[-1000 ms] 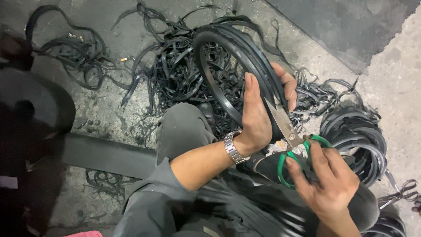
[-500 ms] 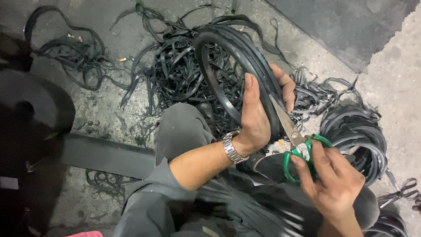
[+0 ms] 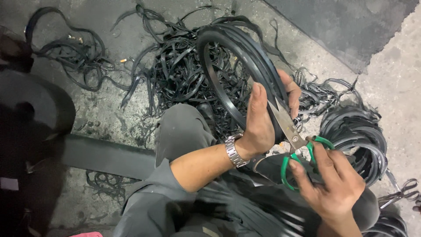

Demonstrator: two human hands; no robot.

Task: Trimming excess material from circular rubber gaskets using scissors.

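Observation:
My left hand (image 3: 262, 118) grips a black rubber ring (image 3: 228, 44), holding it upright over my knee, thumb on the near side and fingers wrapped behind the rim. A metal watch (image 3: 233, 151) sits on that wrist. My right hand (image 3: 333, 182) holds green-handled scissors (image 3: 293, 138), fingers through the loops. The blades point up-left and meet the ring's rim just beside my left fingers.
A heap of black rubber strips (image 3: 175, 74) lies on the concrete floor beyond my knee. A stack of black rings (image 3: 357, 136) sits at the right. Another pair of scissors (image 3: 401, 191) lies at the right edge. A dark slab (image 3: 105, 156) crosses the floor at the left.
The scissors and my right hand have shifted slightly right and down along the ring's rim. My left hand keeps the same hold on the ring.

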